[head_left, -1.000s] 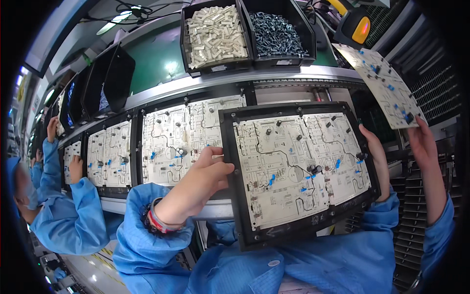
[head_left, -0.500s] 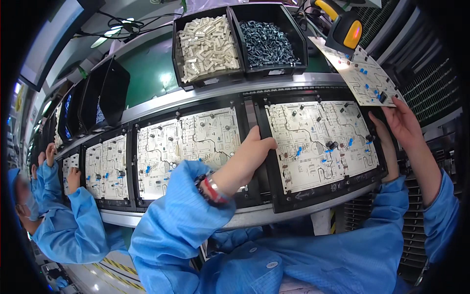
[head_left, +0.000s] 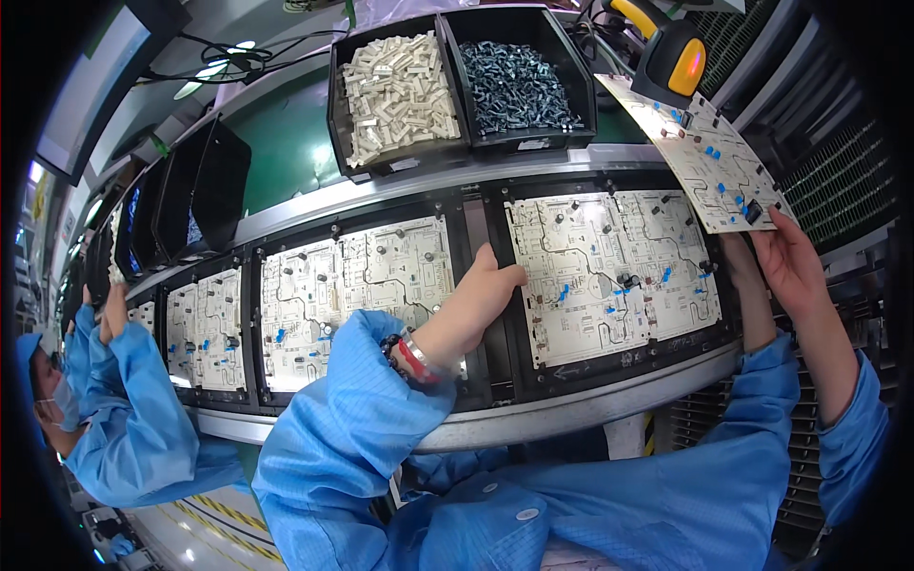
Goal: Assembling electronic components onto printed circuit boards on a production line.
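A black carrier frame [head_left: 609,368] with white circuit boards [head_left: 571,238] lies on the metal rail line in front of me. Small blue, black and brown parts stand on the boards. My left hand [head_left: 476,302] is closed round the frame's left edge, thumb on top. Along the right edge lies my right hand [head_left: 749,285], gripping the side; its fingertips are partly hidden under a loose circuit board [head_left: 719,162]. A co-worker's hand [head_left: 792,262] from the right holds that board by its near corner, below a yellow-and-black scanner [head_left: 671,62].
Beyond the rail [head_left: 314,205] stand a black bin of white connectors [head_left: 400,95] and a bin of dark small parts [head_left: 519,86]. More board-filled carriers [head_left: 205,328] line up to the left. A co-worker in blue [head_left: 133,438] works there, by black bins [head_left: 214,181].
The carrier frame has shifted slightly left and away from me, both my hands moving with it. The co-worker's loose board has come nearer. The left co-worker's hands have moved off the boards.
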Motion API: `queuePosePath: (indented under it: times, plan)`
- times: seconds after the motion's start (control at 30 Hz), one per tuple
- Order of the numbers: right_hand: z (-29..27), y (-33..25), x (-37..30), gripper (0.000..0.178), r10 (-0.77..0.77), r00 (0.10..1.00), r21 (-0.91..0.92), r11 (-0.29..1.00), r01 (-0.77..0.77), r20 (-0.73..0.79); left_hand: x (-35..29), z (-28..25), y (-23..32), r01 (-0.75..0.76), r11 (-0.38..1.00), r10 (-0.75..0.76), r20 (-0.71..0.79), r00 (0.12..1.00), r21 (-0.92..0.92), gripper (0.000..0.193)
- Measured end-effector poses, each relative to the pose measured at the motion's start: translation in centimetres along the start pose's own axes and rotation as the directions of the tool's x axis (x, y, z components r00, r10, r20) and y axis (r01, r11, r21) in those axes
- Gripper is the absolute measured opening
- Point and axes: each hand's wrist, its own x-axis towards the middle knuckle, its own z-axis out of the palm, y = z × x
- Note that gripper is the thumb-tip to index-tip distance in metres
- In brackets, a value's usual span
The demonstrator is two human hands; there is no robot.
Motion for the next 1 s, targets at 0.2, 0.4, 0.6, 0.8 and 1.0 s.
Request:
queuePosePath:
  times: [0.2, 0.4, 0.6, 0.8, 1.0]
  plan:
    - [-1.3, -0.2, 0.8, 0.035, 0.016, 0.998, -0.032, 0.999, -0.014, 0.061, -0.1, 0.5, -0.5, 0.002, 0.997, -0.003, -0.013, 1.0, -0.079, 0.043]
    - [-3.5, -0.9, 1.9, 0.032, -0.113, 0.993, -0.216, 0.969, 0.117, 0.028, -1.4, 1.1, 0.5, 0.009, 0.985, -0.004, -0.028, 1.0, 0.173, 0.07]
    - [-6.7, -3.3, 7.4, 0.027, -0.328, 0.92, -0.707, 0.597, 0.379, 0.216, -4.1, 2.3, 7.0, -0.44, 0.664, 0.454, 0.142, 0.88, 0.605, 0.07]
    - [-3.0, -0.6, 10.3, 0.023, -0.364, 0.779, -0.847, -0.057, 0.529, 0.511, 8.2, -5.1, 11.0, -0.316, -0.042, 0.798, 0.222, 0.56, 0.948, 0.032]
    - [4.1, 12.8, 6.6, 0.027, -0.19, 0.618, -0.605, -0.547, 0.578, 0.763, 12.7, -7.3, 8.8, -0.197, -0.122, 0.552, 0.232, 0.801, 0.973, 0.02]
